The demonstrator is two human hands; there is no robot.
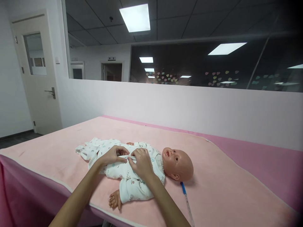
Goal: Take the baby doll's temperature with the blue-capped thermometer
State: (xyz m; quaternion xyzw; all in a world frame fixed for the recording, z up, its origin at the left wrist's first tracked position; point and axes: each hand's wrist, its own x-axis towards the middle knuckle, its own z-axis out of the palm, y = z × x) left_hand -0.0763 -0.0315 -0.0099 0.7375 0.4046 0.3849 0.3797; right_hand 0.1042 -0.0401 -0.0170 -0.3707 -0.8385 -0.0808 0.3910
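A baby doll (178, 164) lies on its back on the pink-covered table, head to the right. It wears a white printed romper (137, 190) whose legs stretch to the left. At the front of the romper, my left hand (115, 156) pinches the cloth between thumb and fingers. My right hand (141, 162) is just beside it, fingers bent and closed on the same front edge of the romper. The fingertips of both hands nearly meet over the doll's belly. Whatever fastening is under the fingers is hidden. One doll hand (115, 200) sticks out of the near sleeve.
The pink sheet (220, 192) covers the table, its near edge hanging down. A thin clear tube with a blue end (183, 188) lies by the doll's head. Behind stand a white wall (165, 104) with a long window and, at left, a closed door (38, 75).
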